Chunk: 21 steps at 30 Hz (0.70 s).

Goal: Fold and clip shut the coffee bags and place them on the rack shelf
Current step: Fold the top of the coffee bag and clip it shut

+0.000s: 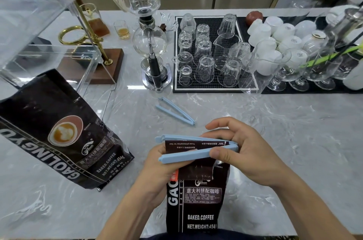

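Note:
A dark coffee bag (196,202) stands at the counter's near edge with its top folded over. My left hand (155,169) grips the bag's left side just under the fold. A light blue clip (194,154) straddles the folded top, its two arms still apart at the left end. My right hand (241,153) pinches the clip's hinged right end. A second, larger coffee bag (59,131) leans on the counter to the left. Another blue clip (176,111) lies open on the marble beyond my hands.
A clear acrylic rack (45,29) stands at the far left behind the larger bag. A glass siphon brewer (151,43) stands in the middle. A black mat (214,88) holds upturned glasses, with white cups and stemmed glasses to its right.

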Each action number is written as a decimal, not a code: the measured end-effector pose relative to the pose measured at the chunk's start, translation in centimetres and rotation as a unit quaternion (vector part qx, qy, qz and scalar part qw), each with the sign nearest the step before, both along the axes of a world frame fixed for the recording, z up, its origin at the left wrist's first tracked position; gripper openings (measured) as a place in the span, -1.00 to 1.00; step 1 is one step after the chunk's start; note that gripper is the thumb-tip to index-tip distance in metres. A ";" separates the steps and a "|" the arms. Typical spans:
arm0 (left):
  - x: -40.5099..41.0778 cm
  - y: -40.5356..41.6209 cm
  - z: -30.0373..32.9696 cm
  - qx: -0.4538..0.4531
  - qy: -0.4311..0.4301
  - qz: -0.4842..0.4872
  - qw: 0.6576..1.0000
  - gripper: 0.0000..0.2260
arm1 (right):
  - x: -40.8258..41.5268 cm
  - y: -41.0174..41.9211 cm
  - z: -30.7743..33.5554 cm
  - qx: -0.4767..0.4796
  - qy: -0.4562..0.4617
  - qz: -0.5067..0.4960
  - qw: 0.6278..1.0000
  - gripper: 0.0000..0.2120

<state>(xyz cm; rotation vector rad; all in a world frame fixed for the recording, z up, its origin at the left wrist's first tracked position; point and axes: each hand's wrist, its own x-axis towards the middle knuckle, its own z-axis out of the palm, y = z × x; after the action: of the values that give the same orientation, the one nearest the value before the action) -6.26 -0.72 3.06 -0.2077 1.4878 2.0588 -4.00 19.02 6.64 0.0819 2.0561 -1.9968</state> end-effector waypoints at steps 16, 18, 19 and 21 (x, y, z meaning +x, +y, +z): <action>0.4 0.5 0.0 0.005 0.006 0.035 0.999 -0.60 | -0.1 -1.3 -0.7 0.013 0.006 0.001 1.000 -0.67; 0.4 0.5 0.1 0.000 0.014 0.038 0.999 -0.61 | 0.0 -1.4 -0.7 0.004 0.005 -0.007 1.000 -0.68; 0.5 0.5 0.1 -0.003 0.016 0.038 0.999 -0.62 | 0.0 -1.5 -0.8 0.000 0.004 -0.010 1.000 -0.69; 0.5 0.5 0.3 -0.002 0.014 0.035 0.999 -0.65 | 0.0 -1.6 -0.8 -0.003 0.002 -0.013 1.000 -0.69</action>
<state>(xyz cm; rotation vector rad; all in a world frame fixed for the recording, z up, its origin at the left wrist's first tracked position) -5.81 -0.21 3.31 -0.2378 1.5206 2.1224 -4.00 17.38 5.85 0.1044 2.0610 -2.0196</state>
